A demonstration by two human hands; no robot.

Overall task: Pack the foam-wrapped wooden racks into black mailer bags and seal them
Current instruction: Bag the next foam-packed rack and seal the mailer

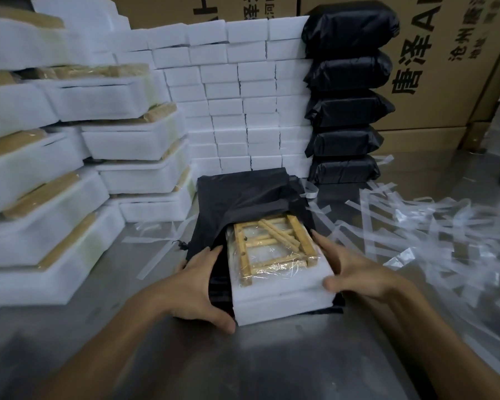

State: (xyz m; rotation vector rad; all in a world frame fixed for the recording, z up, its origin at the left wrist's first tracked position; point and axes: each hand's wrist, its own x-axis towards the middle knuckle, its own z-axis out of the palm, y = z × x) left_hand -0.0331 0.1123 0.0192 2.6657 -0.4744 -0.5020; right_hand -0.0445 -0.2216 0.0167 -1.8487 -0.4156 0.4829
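- Cardboard cartons [433,67] with printed characters stand behind everything along the back.
- A wall of white foam blocks [243,96] is stacked in front of them, straight ahead of you.
- Leaning stacks of foam-wrapped wooden racks [55,168] crowd your left side, right up to the work spot.
- A column of sealed black mailer bags [348,111], five showing, stands at the right end of the foam wall.
- Clear peeled strips [416,226] litter the steel table [243,365] to your right.
- A black mailer bag [243,194] lies open toward you; a foam-wrapped wooden rack [274,269], film over the wood, sits partly inside its mouth, near end still out.
- Your left hand [198,287] grips the bag's left edge, thumb at the foam's near corner.
- Your right hand [355,272] is spread, fingers straight along the rack's right side, thumb pressing the foam.
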